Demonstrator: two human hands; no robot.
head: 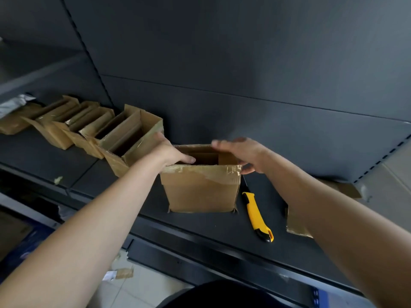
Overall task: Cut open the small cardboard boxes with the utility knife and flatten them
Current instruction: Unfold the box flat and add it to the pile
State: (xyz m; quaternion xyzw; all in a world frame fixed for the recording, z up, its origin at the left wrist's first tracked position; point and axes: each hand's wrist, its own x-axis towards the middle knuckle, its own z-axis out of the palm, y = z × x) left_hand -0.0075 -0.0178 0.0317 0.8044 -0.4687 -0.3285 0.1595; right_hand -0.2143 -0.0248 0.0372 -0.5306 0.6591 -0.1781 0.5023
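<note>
A small brown cardboard box [201, 190] stands open-topped on the dark shelf [222, 225], with torn clear tape along its front rim. My left hand [170, 153] grips the box's left rim, thumb hooked inside the opening. My right hand [240, 152] is over the right rim, fingers blurred, thumb against the right corner. A yellow and black utility knife [256, 215] lies on the shelf just right of the box, held by neither hand.
A row of several opened cardboard boxes [131, 138] leans along the shelf to the left. Flat cardboard [297, 225] lies at the right, partly behind my right forearm. Dark back panel behind. Tape scraps lie on the tiled floor [124, 272] below.
</note>
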